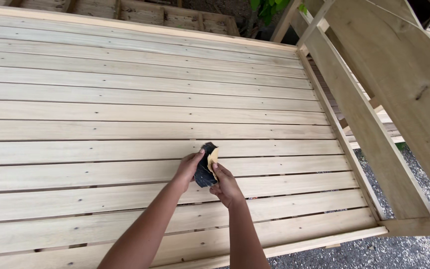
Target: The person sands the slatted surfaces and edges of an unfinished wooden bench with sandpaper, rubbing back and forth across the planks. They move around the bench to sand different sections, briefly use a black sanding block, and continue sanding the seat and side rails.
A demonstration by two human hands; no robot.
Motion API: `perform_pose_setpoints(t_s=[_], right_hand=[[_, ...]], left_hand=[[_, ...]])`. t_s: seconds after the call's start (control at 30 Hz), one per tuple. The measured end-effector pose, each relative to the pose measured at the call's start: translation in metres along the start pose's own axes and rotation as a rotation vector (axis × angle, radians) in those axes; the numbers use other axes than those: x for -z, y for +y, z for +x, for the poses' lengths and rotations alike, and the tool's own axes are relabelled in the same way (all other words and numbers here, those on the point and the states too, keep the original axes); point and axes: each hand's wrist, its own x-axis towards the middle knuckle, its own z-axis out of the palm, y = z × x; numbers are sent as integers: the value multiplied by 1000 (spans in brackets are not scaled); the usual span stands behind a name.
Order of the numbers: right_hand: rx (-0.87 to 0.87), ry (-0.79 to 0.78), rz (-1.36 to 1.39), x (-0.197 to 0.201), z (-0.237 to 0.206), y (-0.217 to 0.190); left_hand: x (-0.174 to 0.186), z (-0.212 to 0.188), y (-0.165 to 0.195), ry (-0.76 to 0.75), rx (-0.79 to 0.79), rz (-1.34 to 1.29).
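Here, one folded sheet of sandpaper (206,167), dark grit face and tan backing, pinched between both hands just above the slats: left hand (189,168) grips its left edge with thumb on top, right hand (226,187) clasps the lower right edge, apparently to fold or square the sheet for a firmer grip. Beneath the hands, a pale wooden slatted frame (125,109); to their right, a bare side rail (347,144), an upright plank (404,84) and gravel ground (389,249).

slatted wooden bed frame (125,109), gravel ground (374,249), green leaves (267,7)
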Motion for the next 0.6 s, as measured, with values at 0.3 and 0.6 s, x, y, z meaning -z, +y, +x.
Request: perform_pose_setpoints(t_s=[0.3,0.6], right_hand=[[9,-14,-329,-113,44,28],[110,120,-504,-145,66,48]], left_hand=[[139,-18,27,283,-368,12],[196,-21,37,226,-339,-241]])
